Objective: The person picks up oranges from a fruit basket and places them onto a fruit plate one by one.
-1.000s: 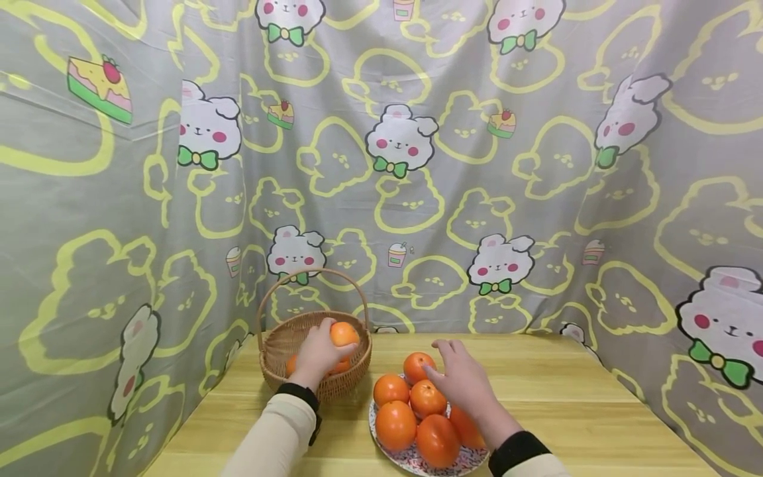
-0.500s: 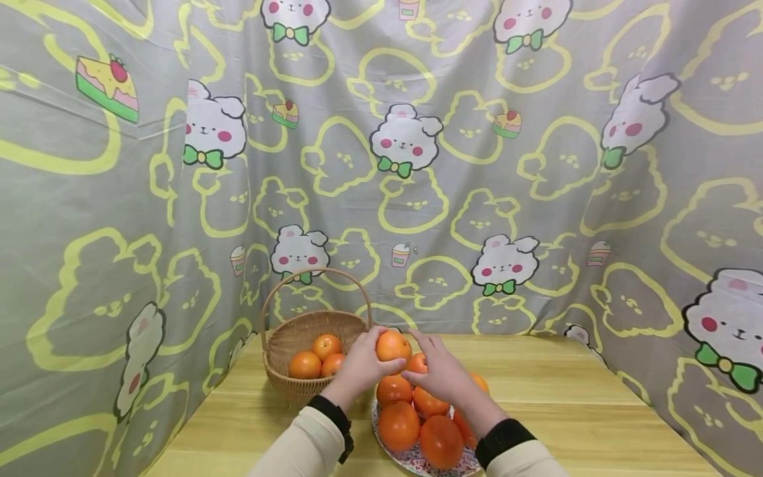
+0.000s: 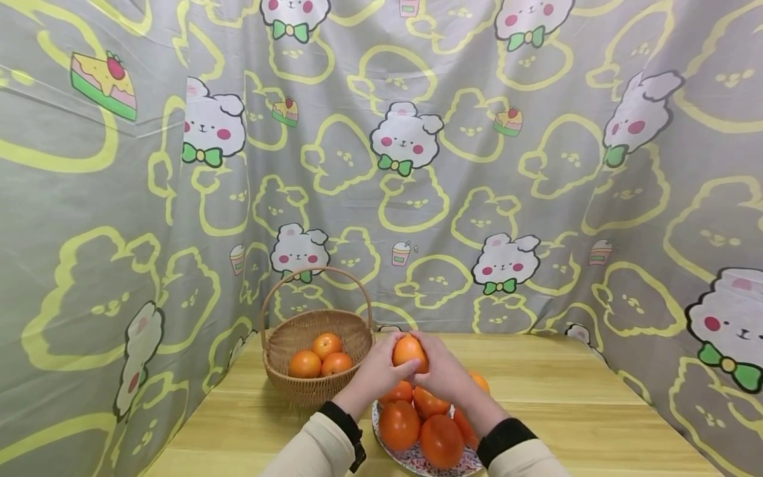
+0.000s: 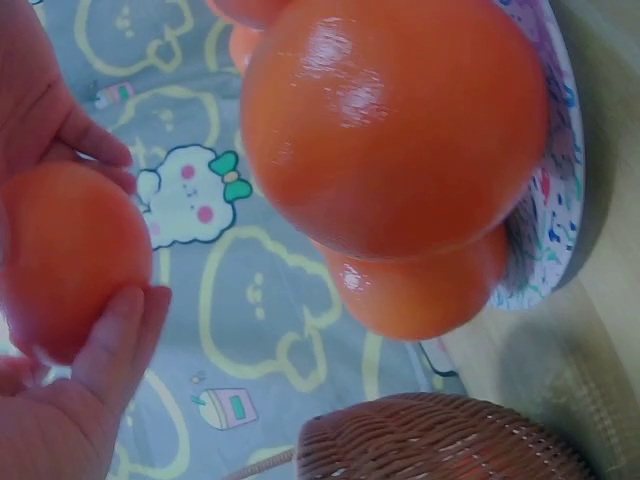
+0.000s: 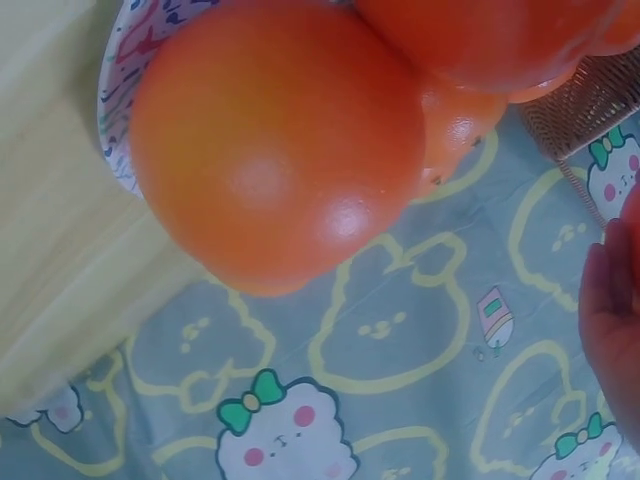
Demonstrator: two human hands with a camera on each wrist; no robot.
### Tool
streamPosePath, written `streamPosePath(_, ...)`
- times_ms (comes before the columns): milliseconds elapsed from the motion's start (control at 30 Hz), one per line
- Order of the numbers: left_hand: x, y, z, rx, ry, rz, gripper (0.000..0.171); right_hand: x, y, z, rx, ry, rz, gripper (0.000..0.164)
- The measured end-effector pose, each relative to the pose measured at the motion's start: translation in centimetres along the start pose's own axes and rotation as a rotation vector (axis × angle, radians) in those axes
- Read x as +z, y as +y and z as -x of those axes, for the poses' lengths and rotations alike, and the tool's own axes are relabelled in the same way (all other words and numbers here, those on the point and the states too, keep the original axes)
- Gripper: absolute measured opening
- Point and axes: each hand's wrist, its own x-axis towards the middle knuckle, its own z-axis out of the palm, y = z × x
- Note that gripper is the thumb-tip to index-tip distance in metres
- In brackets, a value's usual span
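Both hands hold one orange above the far side of the plate in the head view. My left hand grips its left side, with the thumb across the front. Curled round the right side is my right hand. The left wrist view shows the same orange between the two hands' fingers. Below, a patterned plate bears several smooth red-orange fruits, partly hidden by the right forearm. A wicker basket to the left holds three oranges.
The basket's tall arched handle rises behind the left hand. A wooden tabletop extends to the right of the plate. Printed cloth hangs at the back and along both sides.
My left hand has carried the orange from over the basket rightward to above the plate. My right hand has moved left from the plate's fruit and closed round the orange too.
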Motion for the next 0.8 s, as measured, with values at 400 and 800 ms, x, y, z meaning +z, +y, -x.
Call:
streamPosePath(400, -0.7, -2.0, 0.2, -0.076, 0.016, -0.043, 0.058, -1.7, 3.1, -1.2, 0.226, 0.063, 0.108, 0.072)
streamPosePath(800, -1.5, -3.7, 0.5, -0.102, 0.061, -0.104, 0.043, -1.6, 7.8, -2.3, 0.25, 0.024, 0.353, 0.078)
